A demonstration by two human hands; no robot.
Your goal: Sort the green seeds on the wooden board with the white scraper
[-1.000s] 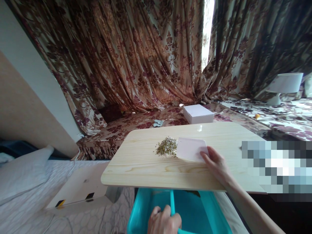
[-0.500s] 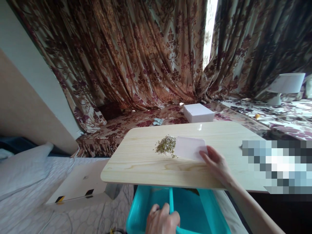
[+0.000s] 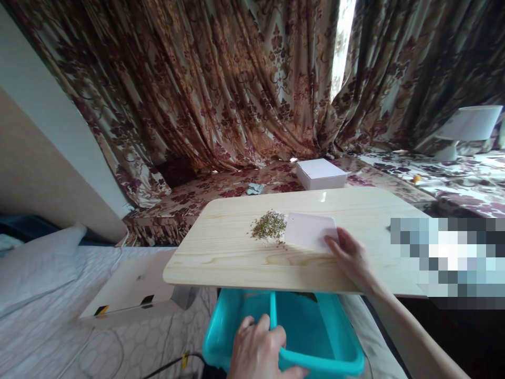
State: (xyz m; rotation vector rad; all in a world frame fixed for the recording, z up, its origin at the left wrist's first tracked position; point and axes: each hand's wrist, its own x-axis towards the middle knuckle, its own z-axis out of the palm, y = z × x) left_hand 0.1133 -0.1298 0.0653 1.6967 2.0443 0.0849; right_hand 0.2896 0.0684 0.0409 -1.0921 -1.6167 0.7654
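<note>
My right hand (image 3: 350, 258) grips the right end of a thin, pale plastic scraper (image 3: 310, 230) on a light wood-patterned tabletop (image 3: 221, 263). The scraper's left edge stands right against a loose pile of small green and brown dried bits (image 3: 269, 225). Below the near table edge, my left hand (image 3: 258, 347) curls its fingers over the near side of a turquoise divided bin (image 3: 321, 363), beside its middle divider. The fingertips lie partly hidden inside the bin. Something brownish shows at the back of the right compartment, mostly under the table.
A white box (image 3: 321, 175) stands behind the tabletop on a flowered cover, with a light-blue cloth (image 3: 254, 188) to its left. A pale flat case (image 3: 130, 287) and a pillow (image 3: 43, 258) lie on the bed at left. A lamp (image 3: 471, 126) stands far right. A blurred patch covers the table's right end.
The view has tilted slightly downward, so more of the bin's near rim and my left hand shows. The scraper stays beside the pile with hardly any shift.
</note>
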